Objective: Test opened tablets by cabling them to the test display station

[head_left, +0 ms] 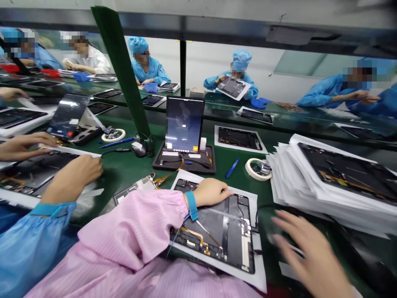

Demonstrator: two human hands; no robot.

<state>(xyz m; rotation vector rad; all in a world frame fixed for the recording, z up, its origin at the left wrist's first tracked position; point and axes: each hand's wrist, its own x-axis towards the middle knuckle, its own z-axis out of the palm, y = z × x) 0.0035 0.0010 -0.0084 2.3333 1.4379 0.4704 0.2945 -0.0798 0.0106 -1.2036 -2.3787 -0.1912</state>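
Observation:
My left hand (211, 192), in a pink sleeve with a blue wrist strap, lies with its fingers stretched flat on the top edge of an opened tablet chassis (229, 231). The chassis rests on a white sheet (260, 277) on the green mat and shows black panels, orange flex cables and small boards. My right hand (305, 252) hovers to the right of the chassis, blurred by motion, fingers spread, with nothing in it. A black cable (263, 207) curves just beside it.
A stack of chassis on white sheets (341, 174) fills the right. Ahead stand a black fixture with an upright screen (184, 124), a tape roll (258, 169) and a blue pen (232, 168). A co-worker's hand (74, 174) in a blue sleeve works at left. Other people sit across the line.

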